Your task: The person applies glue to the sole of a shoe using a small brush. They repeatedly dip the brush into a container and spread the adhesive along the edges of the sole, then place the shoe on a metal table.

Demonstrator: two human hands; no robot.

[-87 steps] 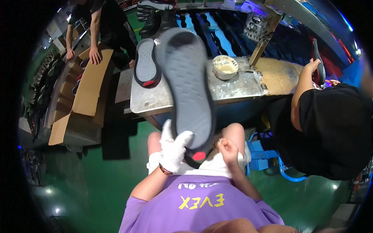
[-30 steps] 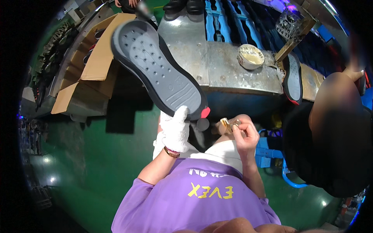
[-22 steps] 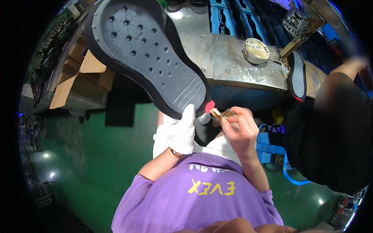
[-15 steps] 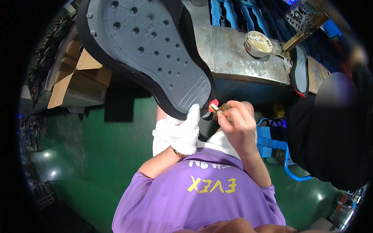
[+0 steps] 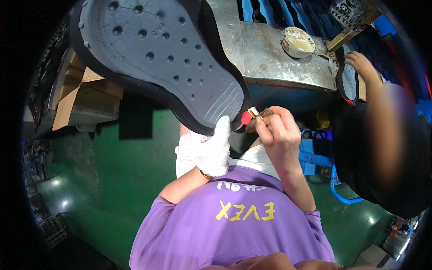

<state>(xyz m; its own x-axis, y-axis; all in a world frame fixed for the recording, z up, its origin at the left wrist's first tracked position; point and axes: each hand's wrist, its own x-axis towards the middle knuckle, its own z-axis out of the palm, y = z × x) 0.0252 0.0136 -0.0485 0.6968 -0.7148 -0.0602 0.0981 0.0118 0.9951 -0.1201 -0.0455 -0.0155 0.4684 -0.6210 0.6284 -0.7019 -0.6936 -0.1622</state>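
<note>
Grey sole, white glove, lots of green

The shoe sole [image 5: 157, 58] is grey with a black rim and rows of dark round holes, red tab at the heel. Left hand [image 5: 207, 150] wears a white glove; shirt [image 5: 234, 225] is purple, floor [image 5: 112, 180] green.

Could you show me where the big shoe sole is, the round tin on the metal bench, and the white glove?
shoe sole [image 5: 157, 58], head view, middle of the grey studded tread.
round tin [image 5: 298, 42], head view, its pale top.
white glove [image 5: 211, 150], head view, back of the left hand.

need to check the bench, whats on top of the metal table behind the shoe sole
A round open tin sits on the metal table, and a co-worker's hand holds another sole at its right end. The big grey sole covers its left part.
</note>
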